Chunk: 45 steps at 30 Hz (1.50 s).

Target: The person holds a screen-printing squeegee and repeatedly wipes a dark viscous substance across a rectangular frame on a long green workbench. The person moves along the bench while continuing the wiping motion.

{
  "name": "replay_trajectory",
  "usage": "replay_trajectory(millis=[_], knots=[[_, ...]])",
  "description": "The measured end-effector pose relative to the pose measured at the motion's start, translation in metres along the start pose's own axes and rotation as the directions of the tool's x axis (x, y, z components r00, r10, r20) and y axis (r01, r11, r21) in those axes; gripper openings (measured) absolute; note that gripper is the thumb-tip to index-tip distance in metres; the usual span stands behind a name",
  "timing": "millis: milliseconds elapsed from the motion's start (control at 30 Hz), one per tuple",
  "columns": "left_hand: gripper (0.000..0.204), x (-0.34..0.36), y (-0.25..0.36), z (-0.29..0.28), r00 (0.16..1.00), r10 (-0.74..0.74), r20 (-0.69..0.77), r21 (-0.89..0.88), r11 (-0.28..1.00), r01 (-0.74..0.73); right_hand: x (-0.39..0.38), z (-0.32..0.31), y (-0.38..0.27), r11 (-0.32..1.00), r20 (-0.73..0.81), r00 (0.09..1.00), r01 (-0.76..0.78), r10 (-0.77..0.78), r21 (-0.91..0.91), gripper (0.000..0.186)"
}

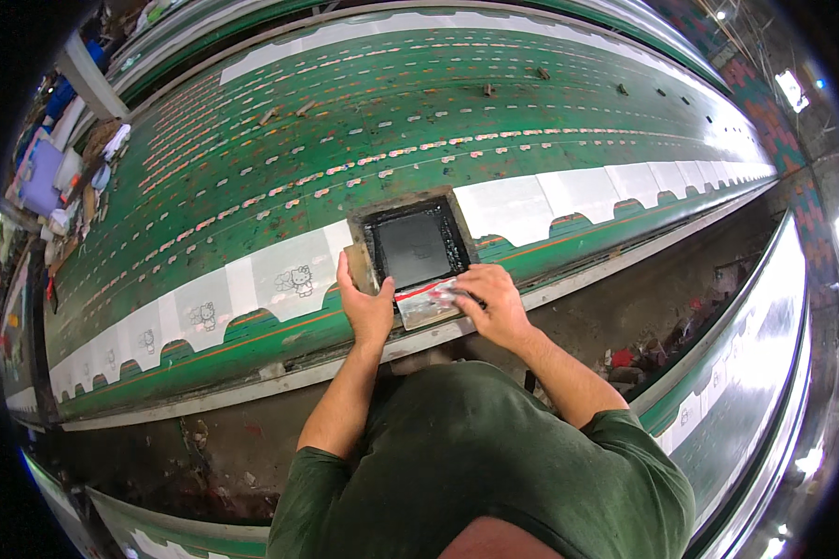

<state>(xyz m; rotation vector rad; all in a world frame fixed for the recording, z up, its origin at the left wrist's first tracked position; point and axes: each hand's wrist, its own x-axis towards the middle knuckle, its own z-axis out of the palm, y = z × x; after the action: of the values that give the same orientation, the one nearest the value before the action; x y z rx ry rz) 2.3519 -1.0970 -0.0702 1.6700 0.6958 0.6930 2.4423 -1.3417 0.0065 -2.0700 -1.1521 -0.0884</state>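
The screen frame [403, 207] extends forward between the left hand [367, 313], gripping its left side, and the right hand [496, 306], curled near-right, its hold unclear.

Green surface [569, 116]: smooth, glossy under light. White panels [505, 210]: matt; paper or cloth, indistinguishable. Printing-screen frame [405, 204]: rough, wood-like. Dark screen [408, 246]: smooth, faint sheen. Shirt [480, 433]: matt cloth.

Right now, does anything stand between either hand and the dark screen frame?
Nothing visible does: the left hand holds the left side of the screen frame, and the right hand is at its near right corner.
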Motion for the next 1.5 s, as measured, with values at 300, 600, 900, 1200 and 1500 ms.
replay_trajectory(millis=[300, 600, 900, 1200, 1500], knots=[[0.099, -0.004, 0.012, 0.025, 0.983, 0.158, -0.096, 0.046, 0.987, -0.155, -0.04, -0.004, 0.061, 0.517, 0.114, 0.753, -0.544, 0.648, 0.661, 0.023], [0.098, -0.027, 0.043, 0.162, 0.984, 0.163, -0.078, 0.038, 0.986, -0.16, -0.076, -0.089, 0.143, 0.58, 0.043, 0.771, -0.513, 0.635, 0.633, 0.023], [0.102, -0.057, 0.05, 0.26, 0.99, 0.121, -0.068, -0.006, 0.993, -0.122, -0.095, -0.169, 0.22, 0.927, -0.127, 0.941, -0.276, 0.315, 0.252, 0.026], [0.101, -0.053, 0.052, 0.265, 0.988, 0.125, -0.094, -0.023, 0.992, -0.128, -0.048, -0.187, 0.196, 0.968, 0.266, 0.936, 0.248, -0.231, -0.03, 0.044], [0.105, -0.05, 0.05, 0.269, 0.999, -0.002, -0.053, -0.072, 0.997, -0.002, -0.012, -0.183, 0.198, 0.921, 0.364, 0.878, 0.372, -0.31, -0.113, 0.035]])
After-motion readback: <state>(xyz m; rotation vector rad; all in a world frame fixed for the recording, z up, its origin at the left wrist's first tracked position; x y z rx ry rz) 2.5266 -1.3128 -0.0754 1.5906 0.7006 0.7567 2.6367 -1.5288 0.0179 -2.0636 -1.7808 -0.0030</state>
